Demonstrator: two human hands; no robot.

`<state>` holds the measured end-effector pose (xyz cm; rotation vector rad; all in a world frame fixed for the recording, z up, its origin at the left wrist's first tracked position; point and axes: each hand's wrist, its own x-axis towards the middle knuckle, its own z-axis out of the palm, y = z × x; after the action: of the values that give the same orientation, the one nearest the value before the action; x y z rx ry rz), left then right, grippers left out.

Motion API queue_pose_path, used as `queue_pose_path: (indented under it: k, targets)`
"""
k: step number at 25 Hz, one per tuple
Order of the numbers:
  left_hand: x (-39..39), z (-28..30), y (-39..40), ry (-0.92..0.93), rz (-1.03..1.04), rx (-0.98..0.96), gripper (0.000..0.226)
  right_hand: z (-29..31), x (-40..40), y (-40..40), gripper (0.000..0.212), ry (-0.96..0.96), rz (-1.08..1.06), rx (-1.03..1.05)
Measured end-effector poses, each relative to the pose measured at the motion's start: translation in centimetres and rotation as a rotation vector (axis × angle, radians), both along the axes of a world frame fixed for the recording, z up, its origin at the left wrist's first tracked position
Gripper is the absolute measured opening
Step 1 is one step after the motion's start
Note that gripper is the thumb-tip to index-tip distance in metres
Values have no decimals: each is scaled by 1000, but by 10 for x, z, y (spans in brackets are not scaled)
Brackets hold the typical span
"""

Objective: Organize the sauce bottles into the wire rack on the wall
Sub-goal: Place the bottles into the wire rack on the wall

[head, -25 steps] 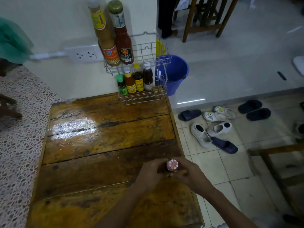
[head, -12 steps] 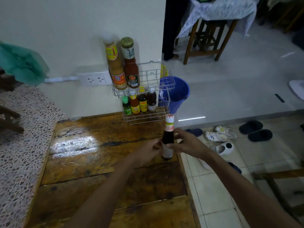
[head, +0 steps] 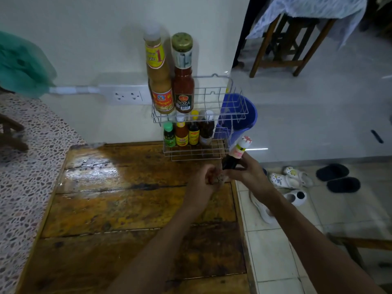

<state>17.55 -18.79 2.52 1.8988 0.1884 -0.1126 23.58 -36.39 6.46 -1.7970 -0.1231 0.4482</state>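
Observation:
A dark sauce bottle (head: 233,158) with a white and red cap is tilted to the right above the table's far right corner. My right hand (head: 248,174) grips its body, and my left hand (head: 206,177) holds its base. Just beyond stands the white wire rack (head: 218,98) on the wall. Its upper tier holds a tall yellow sauce bottle (head: 158,77) and a red chili sauce bottle (head: 182,79) at the left; the right part is bare. The lower tier (head: 195,152) holds several small bottles (head: 187,133) in a row.
A worn wooden table (head: 127,209) lies under my arms, its right edge dropping to a tiled floor with shoes (head: 290,180). A blue bucket (head: 244,115) stands behind the rack. A wall socket (head: 127,96) is left of the rack; a speckled counter (head: 25,166) borders the table's left.
Both hands have carried the dark bottle up and forward from the near table edge toward the rack. It stood upright half a second ago and now leans to the right.

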Motion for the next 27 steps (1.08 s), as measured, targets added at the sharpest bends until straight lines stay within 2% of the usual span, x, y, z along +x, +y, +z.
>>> queue_pose_path:
  k: [4, 7, 9, 13, 17, 20, 27]
  targets:
    - [6, -15, -13, -73, 110, 121, 48, -18, -3, 8, 49, 6, -119, 4]
    - [10, -29, -15, -96, 124, 127, 44, -23, -7, 20, 50, -91, -186, -93]
    - [14, -40, -7, -82, 82, 170, 51, -18, -4, 25, 51, -177, -198, -114]
    - [25, -70, 23, 153, -154, 591, 87, -4, 20, 25, 49, -292, -215, -32]
    - [36, -81, 30, 255, -269, 763, 98, -15, 49, 26, 42, -375, -192, -81]
    - [39, -88, 28, 378, -323, 804, 105, -30, 63, 33, 41, -384, -225, -120]
    - [39, -91, 30, 404, -330, 785, 103, -56, 103, 39, 48, -367, -183, -201]
